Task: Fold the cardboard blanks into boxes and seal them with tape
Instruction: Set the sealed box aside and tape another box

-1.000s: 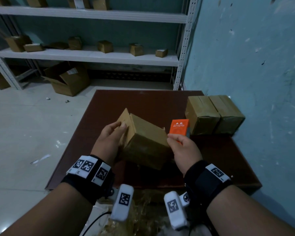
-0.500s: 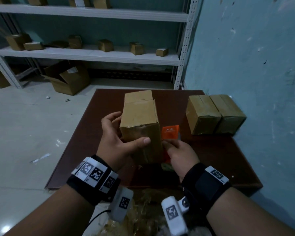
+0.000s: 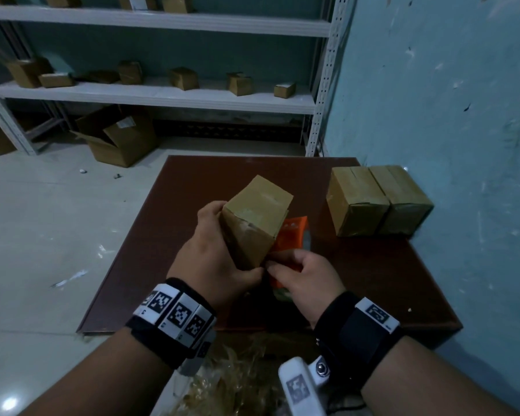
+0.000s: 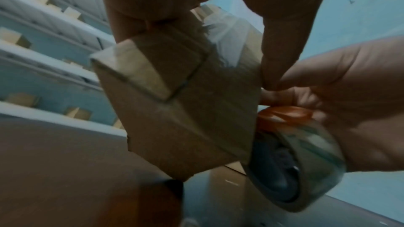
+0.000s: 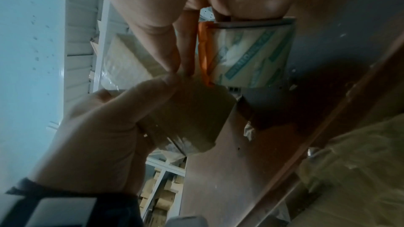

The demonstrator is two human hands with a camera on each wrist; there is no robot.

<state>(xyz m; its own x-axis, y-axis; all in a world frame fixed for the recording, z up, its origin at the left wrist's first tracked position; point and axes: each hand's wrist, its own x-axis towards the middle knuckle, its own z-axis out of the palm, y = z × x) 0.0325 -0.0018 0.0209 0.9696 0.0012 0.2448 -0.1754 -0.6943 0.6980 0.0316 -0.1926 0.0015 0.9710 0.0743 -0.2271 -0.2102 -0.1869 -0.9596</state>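
A small brown cardboard box (image 3: 257,217) is held up on end above the dark red table (image 3: 388,280). My left hand (image 3: 213,253) grips it from the left, fingers behind it and thumb on the near lower edge (image 4: 275,68). My right hand (image 3: 303,277) holds an orange tape dispenser (image 3: 288,238) with a roll of clear printed tape (image 4: 306,161) (image 5: 251,54), pressed against the box's lower right corner. In the left wrist view shiny tape lies over the box's upper face (image 4: 227,40). In the right wrist view the box's lower end (image 5: 196,118) sits just beside the roll.
Two finished taped boxes (image 3: 376,199) stand side by side at the table's far right, against the blue wall. White shelving (image 3: 162,94) with several small boxes stands behind, and an open carton (image 3: 117,136) lies on the floor. Crumpled clear wrapping (image 3: 237,376) lies below the table's near edge.
The box has been turned from lying tilted to standing on end, then tipped with its top away. The dispenser has come in against its lower right corner and both hands have closed together.
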